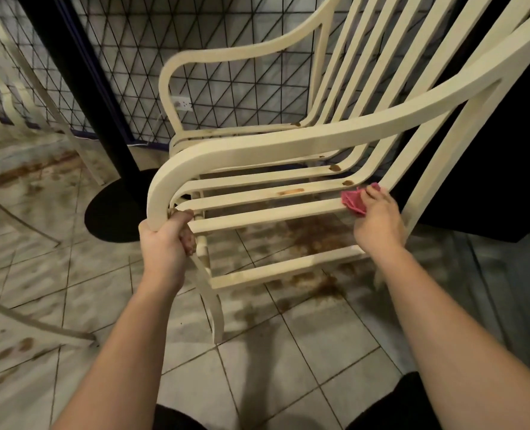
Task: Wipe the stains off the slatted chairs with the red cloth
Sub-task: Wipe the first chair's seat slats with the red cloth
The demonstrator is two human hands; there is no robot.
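My left hand (164, 240) grips the near armrest (288, 141) of the slatted chair (366, 72) while my right hand (378, 221) pinches the red cloth (353, 203) onto a seat slat (273, 212) at its right end, where a loosely bunched cloth could skip the stains (348, 183) on the farther slats.

Illumination was dim and warm, seemingly from overhead; frame edges were distorted; the chair (288, 141) cast soft shadows on the floor (319, 352).

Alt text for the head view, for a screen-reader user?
A person's right hand holds a red cloth on a seat slat of a cream slatted chair, near the backrest, while the left hand grips the front curve of the near armrest. Brown stains mark slats beyond the cloth and the tiled floor beneath.
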